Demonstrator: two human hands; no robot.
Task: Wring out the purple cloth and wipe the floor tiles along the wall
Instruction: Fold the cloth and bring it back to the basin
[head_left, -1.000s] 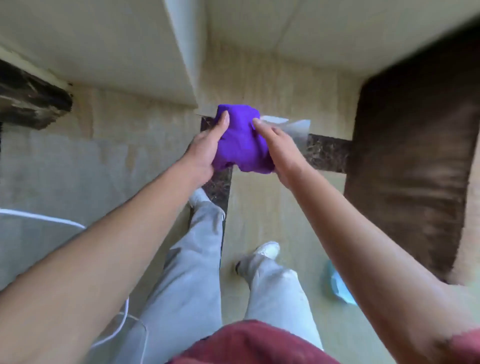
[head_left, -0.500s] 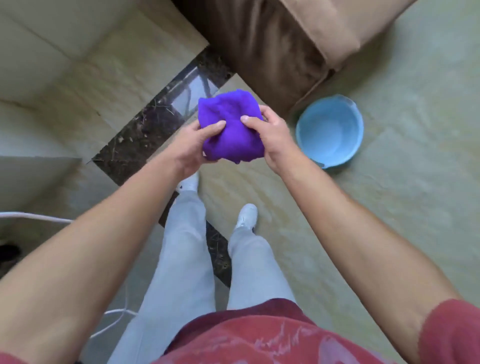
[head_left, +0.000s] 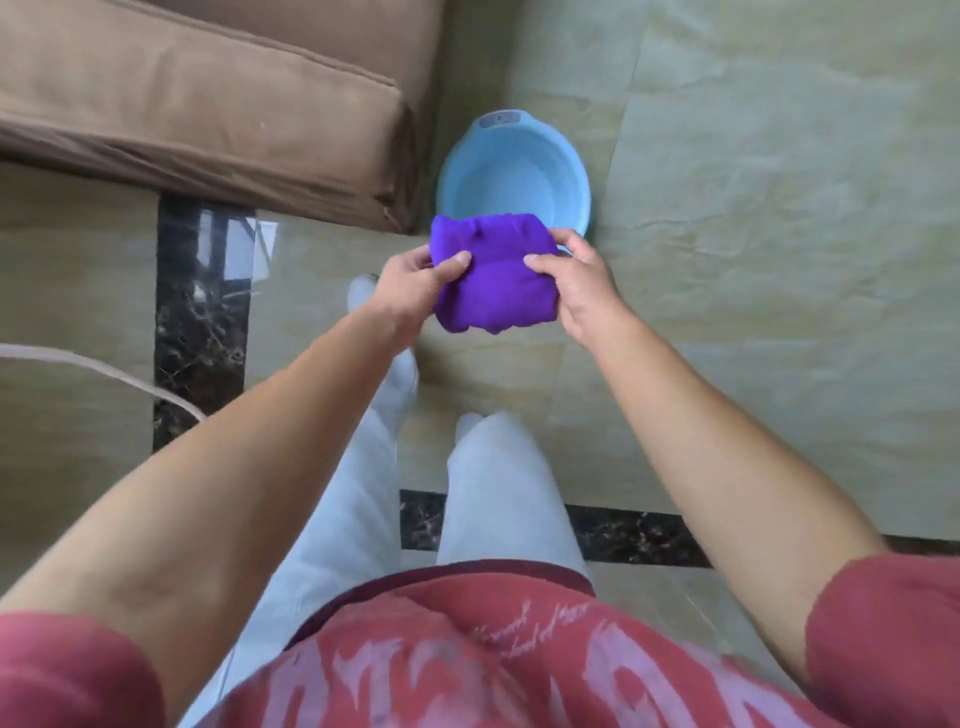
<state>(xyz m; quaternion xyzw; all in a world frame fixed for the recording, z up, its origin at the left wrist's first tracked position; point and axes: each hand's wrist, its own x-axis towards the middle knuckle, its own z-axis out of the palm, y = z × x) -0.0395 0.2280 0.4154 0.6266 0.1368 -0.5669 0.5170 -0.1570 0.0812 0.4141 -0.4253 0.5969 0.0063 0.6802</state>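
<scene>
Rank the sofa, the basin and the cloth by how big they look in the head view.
1. Sofa, cut off by the frame.
2. Basin.
3. Cloth, though held nearer the camera, so basin versus cloth is unsure.

Purple cloth (head_left: 493, 275); pale blue basin (head_left: 514, 171) upper centre; brown sofa (head_left: 197, 98) upper left; beige floor (head_left: 753, 234) with black veined strips; red, pink-printed shirt (head_left: 493, 665).

purple cloth (head_left: 493, 273) bunched into a folded wad, held mid-air above floor tiles (head_left: 753, 260), centre frame.
</scene>
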